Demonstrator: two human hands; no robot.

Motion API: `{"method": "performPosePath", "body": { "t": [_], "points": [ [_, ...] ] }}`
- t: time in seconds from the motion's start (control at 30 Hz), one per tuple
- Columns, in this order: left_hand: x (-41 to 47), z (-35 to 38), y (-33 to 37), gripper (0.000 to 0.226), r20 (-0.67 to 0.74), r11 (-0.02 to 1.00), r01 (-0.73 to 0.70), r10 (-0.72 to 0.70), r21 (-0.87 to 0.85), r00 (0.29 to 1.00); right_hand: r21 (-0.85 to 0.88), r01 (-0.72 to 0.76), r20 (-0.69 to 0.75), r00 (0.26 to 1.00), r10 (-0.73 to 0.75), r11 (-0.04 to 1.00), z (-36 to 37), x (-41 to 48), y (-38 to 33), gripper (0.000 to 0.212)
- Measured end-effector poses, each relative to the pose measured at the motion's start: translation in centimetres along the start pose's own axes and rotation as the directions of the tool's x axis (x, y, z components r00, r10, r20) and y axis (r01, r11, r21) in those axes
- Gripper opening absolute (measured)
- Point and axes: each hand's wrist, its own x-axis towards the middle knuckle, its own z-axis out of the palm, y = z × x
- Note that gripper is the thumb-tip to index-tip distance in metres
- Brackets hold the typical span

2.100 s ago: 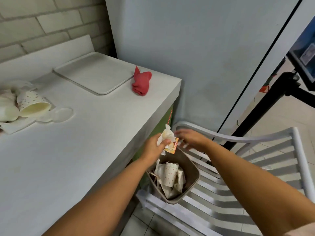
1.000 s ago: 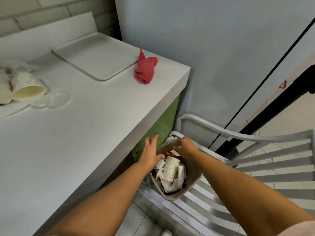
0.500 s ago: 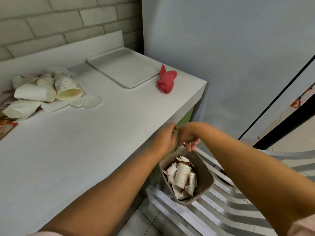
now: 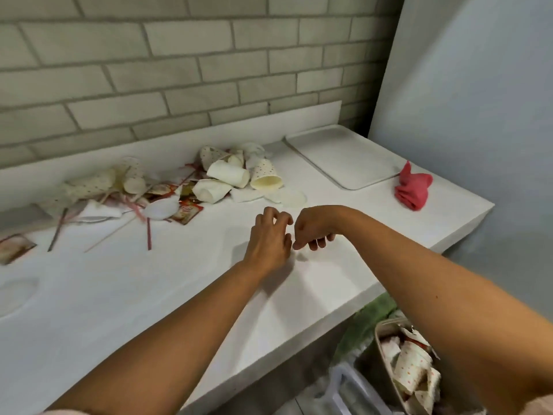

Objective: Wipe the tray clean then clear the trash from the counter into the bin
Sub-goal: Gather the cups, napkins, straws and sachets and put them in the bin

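Observation:
A pale tray (image 4: 344,155) lies at the counter's far right corner with a crumpled red cloth (image 4: 413,188) beside it. A heap of trash (image 4: 230,175), made of paper cups, napkins, sachets and red straws, spreads along the back of the white counter (image 4: 119,295). My left hand (image 4: 269,238) and my right hand (image 4: 314,229) hover side by side over the counter's middle, fingers loosely curled, nothing in either. The brown bin (image 4: 389,354), part full of cups and paper, sits low at the right, partly behind my right forearm.
A brick wall backs the counter and a grey panel (image 4: 463,100) closes its right end. A white slatted chair (image 4: 350,387) holds the bin below the counter edge. A clear lid (image 4: 296,197) lies near the cups, and a sachet (image 4: 15,247) rests at far left.
Both hands dropped paper trash into the bin, then rose from it to over the counter. The view swung up and left from the bin to the trash heap.

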Motion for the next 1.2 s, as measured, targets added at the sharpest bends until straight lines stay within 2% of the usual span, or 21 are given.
{"method": "performPosePath", "body": {
  "t": [0.17,0.3,0.47,0.6,0.7,0.9,1.03,1.2],
  "points": [
    [-2.9,-5.1,-9.7,0.027,-0.093,0.965,0.23,-0.22,0.125,0.971,0.015,0.162,-0.048,0.986,-0.162,0.987,0.3,3.5,-9.8,0.015],
    [-5.4,-8.4,-15.9,0.028,-0.143,0.915,0.363,-0.341,0.174,0.929,0.013,0.23,-0.052,0.972,-0.229,0.973,1.0,5.6,-15.8,0.017],
    [-8.6,-12.2,-23.3,0.027,-0.168,0.848,0.479,-0.451,0.227,0.877,0.024,0.271,-0.071,0.961,-0.268,0.962,2.3,8.3,-22.1,0.024],
    [-9.5,-14.2,-27.4,0.027,-0.168,0.805,0.551,-0.525,0.219,0.834,0.009,0.25,-0.156,0.957,-0.245,0.968,3.4,10.9,-25.5,0.028],
    [-9.0,-14.9,-29.1,0.029,-0.148,0.797,0.565,-0.545,0.212,0.825,-0.049,0.189,-0.228,0.954,-0.195,0.981,4.6,12.4,-27.2,0.031],
    [-5.9,-14.5,-30.2,0.029,-0.1,0.824,0.556,-0.548,0.111,0.831,0.06,0.162,-0.404,0.906,-0.125,0.985,7.2,14.5,-28.8,0.037],
    [-3.0,-13.6,-30.4,0.033,-0.102,0.8,0.599,-0.594,0.028,0.798,0.107,0.12,-0.411,0.909,-0.066,0.987,6.8,15.0,-28.9,0.03],
    [0.0,-12.7,-29.9,0.038,-0.087,0.77,0.637,-0.633,0.035,0.769,0.102,0.067,-0.364,0.931,-0.025,0.992,6.0,15.3,-28.2,0.035]
  ]
}}
